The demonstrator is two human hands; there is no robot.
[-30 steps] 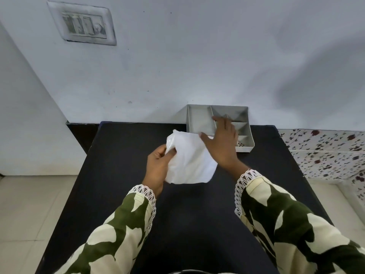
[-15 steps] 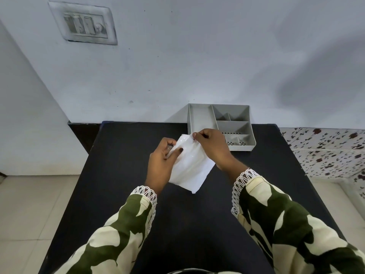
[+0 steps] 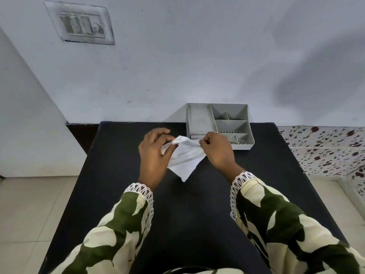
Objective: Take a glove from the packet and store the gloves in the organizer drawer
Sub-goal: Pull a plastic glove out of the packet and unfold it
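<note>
A white plastic glove packet (image 3: 185,158) hangs above the black table (image 3: 197,214), held by its top edge between both hands. My left hand (image 3: 153,155) pinches the packet's upper left corner with thumb and fingers. My right hand (image 3: 218,150) pinches the upper right corner. The packet's lower point hangs down toward the table. No glove shows outside the packet. Behind the hands, a grey organizer drawer (image 3: 199,121) with several compartments stands at the table's far edge against the wall, and its compartments look bare.
A switch plate (image 3: 81,23) is set in the blue-grey wall at upper left. A speckled tiled ledge (image 3: 325,147) runs to the right of the table. Pale floor tiles (image 3: 29,210) lie to the left.
Both hands shifted from holding the packet's sides to pinching its top edge. The packet turned so one corner points down. My right hand no longer covers the organizer.
</note>
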